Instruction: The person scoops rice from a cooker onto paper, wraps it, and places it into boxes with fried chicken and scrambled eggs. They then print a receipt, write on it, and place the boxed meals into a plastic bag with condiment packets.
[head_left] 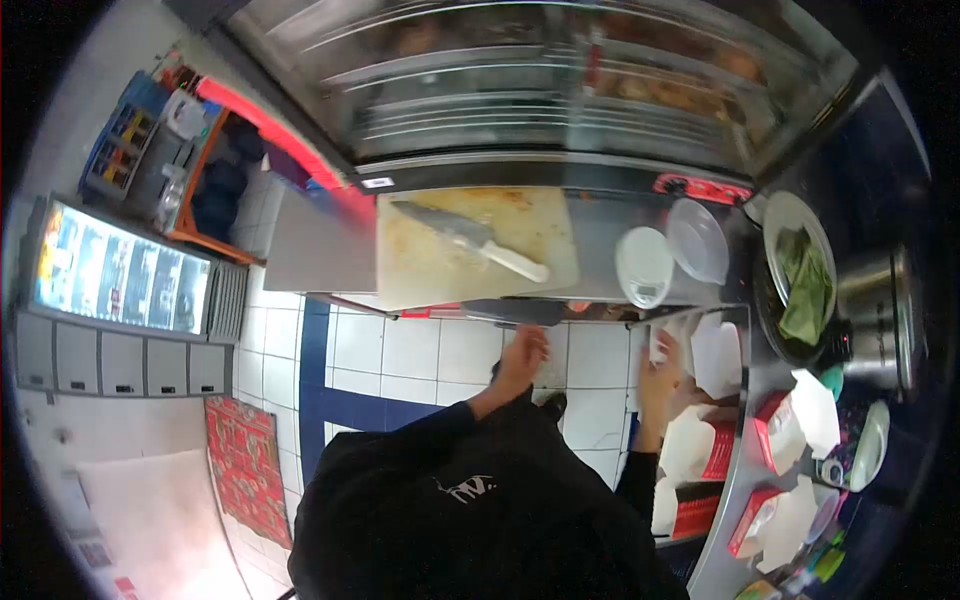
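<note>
My left hand (524,358) hangs in front of the counter edge, over the tiled floor, its fingers loosely curled and apart with nothing visible in them. To the right, my right hand (657,378) is at the shelf under the side counter, its fingers closed around a small white item (657,346) whose kind I cannot make out. Beside that hand are an open white carton (716,355) and red-and-white food boxes (700,447). On the counter ahead, a knife with a white handle (515,262) lies across a stained cutting board (410,265).
A white kitchen scale (644,262) and a clear plastic bowl (697,240) stand right of the board. Behind them is a glass display case (470,125). On the side counter are open food boxes (783,430), a steel pot (870,325) and a plate with a green cloth (806,285).
</note>
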